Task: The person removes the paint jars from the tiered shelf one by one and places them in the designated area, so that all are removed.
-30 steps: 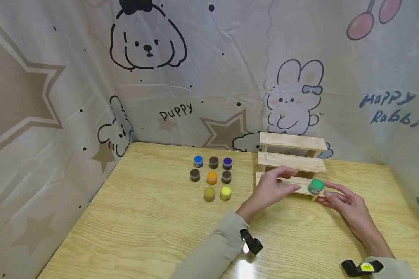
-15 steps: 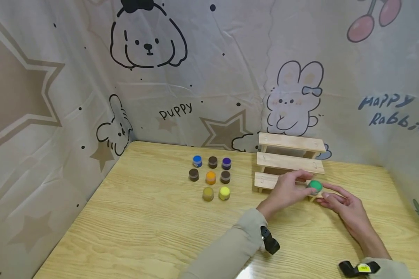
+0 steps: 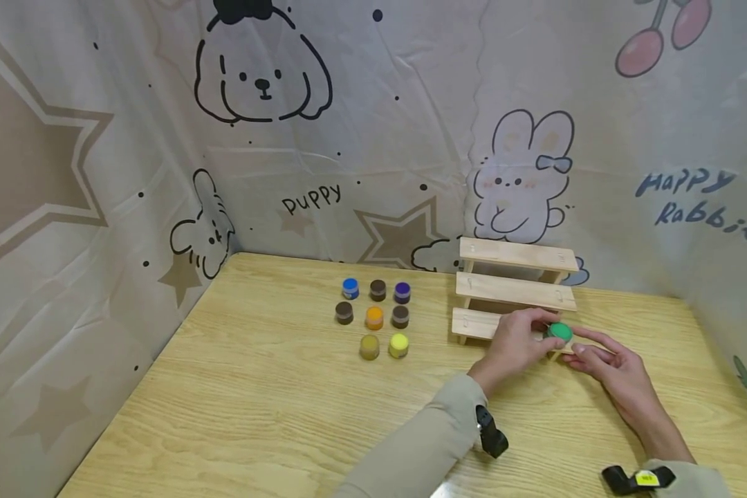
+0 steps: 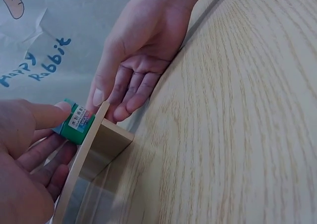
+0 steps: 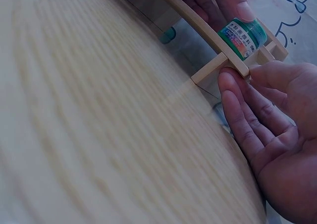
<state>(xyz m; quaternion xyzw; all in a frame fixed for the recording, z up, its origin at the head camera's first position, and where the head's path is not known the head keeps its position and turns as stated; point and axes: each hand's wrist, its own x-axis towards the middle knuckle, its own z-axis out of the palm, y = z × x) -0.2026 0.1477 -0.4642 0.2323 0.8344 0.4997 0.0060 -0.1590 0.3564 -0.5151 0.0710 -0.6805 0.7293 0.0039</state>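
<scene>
A small green-lidded paint jar (image 3: 560, 332) stands near the right end of the lowest step of a three-tier wooden display stand (image 3: 515, 290). My left hand (image 3: 515, 344) pinches it from the left; in the left wrist view the thumb lies on the green jar (image 4: 77, 123), fingers behind. At the step's right end, my right hand (image 3: 625, 384) grips the wood: the right wrist view has thumb and fingers on either side of the plank tip (image 5: 240, 64). A printed label faces out on the green jar (image 5: 242, 38).
Left of the stand, several paint jars stand in loose rows on the wooden table (image 3: 255, 387), among them a blue jar (image 3: 351, 288), an orange jar (image 3: 375, 318) and a yellow jar (image 3: 399, 345). A printed cloth (image 3: 299, 159) hangs behind the table.
My left hand has moved right along the lowest step and taken hold of the green jar, which stood untouched by it a second ago. The right hand stays at the step's end.
</scene>
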